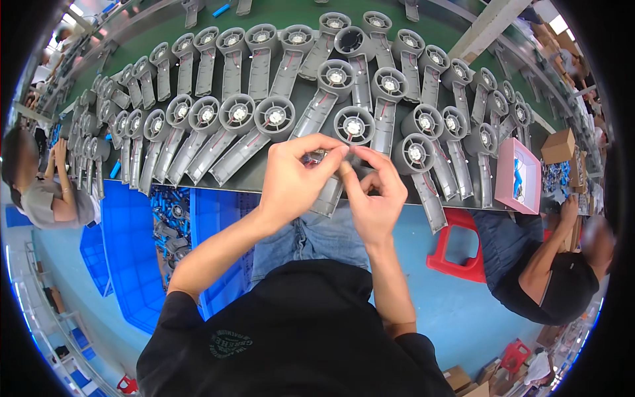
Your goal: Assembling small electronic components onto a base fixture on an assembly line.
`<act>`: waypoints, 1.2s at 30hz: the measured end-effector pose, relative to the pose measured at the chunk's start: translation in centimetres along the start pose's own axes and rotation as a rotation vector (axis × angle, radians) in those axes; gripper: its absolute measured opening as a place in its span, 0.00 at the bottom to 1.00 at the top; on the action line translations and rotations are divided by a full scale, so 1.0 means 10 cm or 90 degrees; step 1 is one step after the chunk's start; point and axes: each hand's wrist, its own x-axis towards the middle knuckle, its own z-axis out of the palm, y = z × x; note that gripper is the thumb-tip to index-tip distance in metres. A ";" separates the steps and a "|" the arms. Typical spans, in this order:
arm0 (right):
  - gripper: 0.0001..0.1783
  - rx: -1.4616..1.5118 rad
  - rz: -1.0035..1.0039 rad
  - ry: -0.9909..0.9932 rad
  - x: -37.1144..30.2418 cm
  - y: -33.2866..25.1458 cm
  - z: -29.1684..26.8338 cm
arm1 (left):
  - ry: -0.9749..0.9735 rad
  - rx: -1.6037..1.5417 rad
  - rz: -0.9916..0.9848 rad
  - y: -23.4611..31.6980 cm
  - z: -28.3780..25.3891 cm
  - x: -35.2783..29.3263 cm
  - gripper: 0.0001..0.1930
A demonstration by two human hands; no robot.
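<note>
Grey fan housing [354,126] sits at the near edge of the dark bench [253,173], round head facing up and away, handle running back under the hands and past the edge. Left hand [296,173] has thumb and forefinger closed in a pinch above the handle; a small reddish, dark part [313,157] shows in its curl. Right hand [377,192] meets it with fingers bent; whether its fingertips grip anything cannot be told. Similar grey housings [237,112] lie in rows to left, right and far, one [349,41] with a black disc. Further right stands a pink box [507,175]; near left, blue bins [132,245]; near right, a red stool [456,261]. Co-workers sit at far left [49,192] and right [549,284].
</note>
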 end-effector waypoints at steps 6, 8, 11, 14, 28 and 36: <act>0.11 -0.104 -0.177 0.049 0.00 0.18 0.19 | 0.000 -0.136 -0.079 -0.08 -0.04 -0.02 0.08; 0.11 -0.133 -0.205 0.055 0.00 0.21 0.19 | -0.016 -0.104 -0.057 -0.15 -0.08 -0.04 0.09; 0.09 -0.158 -0.203 0.051 0.00 0.21 0.16 | -0.039 -0.028 0.010 -0.15 -0.17 -0.11 0.12; 0.09 -0.160 -0.164 0.037 0.01 0.19 0.14 | -0.017 0.077 0.131 -0.22 -0.15 -0.13 0.16; 0.09 -0.123 -0.163 -0.007 0.04 0.16 0.12 | 0.005 0.240 0.331 -0.26 -0.11 -0.11 0.17; 0.11 -0.159 -0.188 0.002 0.06 0.14 0.13 | 0.038 0.268 0.353 -0.31 -0.09 -0.13 0.19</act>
